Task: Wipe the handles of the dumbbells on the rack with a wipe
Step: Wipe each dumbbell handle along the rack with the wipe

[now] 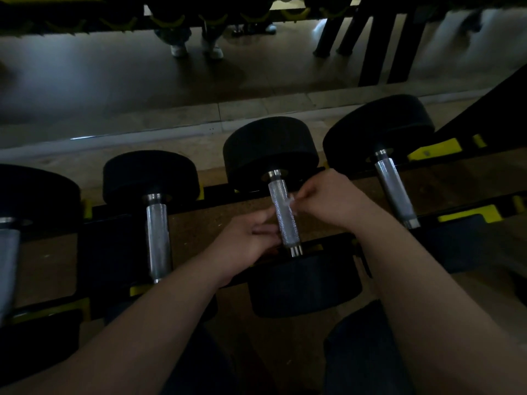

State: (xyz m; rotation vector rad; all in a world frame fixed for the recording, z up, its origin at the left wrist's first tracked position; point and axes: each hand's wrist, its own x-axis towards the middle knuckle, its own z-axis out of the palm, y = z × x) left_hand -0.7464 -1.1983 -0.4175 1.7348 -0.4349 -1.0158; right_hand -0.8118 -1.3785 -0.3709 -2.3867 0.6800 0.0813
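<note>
Several black dumbbells lie side by side on a black and yellow rack. The middle dumbbell's knurled metal handle runs between my two hands. My right hand pinches a small white wipe against the handle's right side. My left hand lies at the handle's left side, fingertips touching it near its lower end. Whether the left fingers also hold the wipe is hidden. Further handles show at the left and at the right.
A mirror along the wall behind the rack reflects the floor, a person's shoes and dark equipment legs. Another dumbbell handle sits at the far left edge. My dark trouser legs fill the bottom of the view.
</note>
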